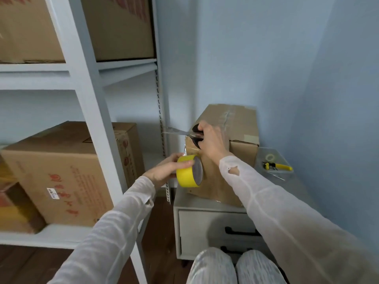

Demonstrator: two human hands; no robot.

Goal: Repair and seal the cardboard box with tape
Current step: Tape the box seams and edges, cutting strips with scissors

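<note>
A brown cardboard box point(240, 128) stands on a white cabinet point(207, 218), with clear tape along its top seam. My left hand point(166, 169) grips a yellow tape roll point(189, 171) against the box's front left face. A short strip of clear tape runs up from the roll to the box's upper edge. My right hand point(213, 140) holds black-handled scissors point(184, 133) at that edge, blades pointing left and partly apart.
A white metal shelf rack point(90, 83) stands on the left, holding several cardboard boxes point(61, 171). A yellow-handled tool point(276, 166) and a small tape ring point(270, 156) lie in a clear tray behind the box. Blue walls close in at the right. My knees are below.
</note>
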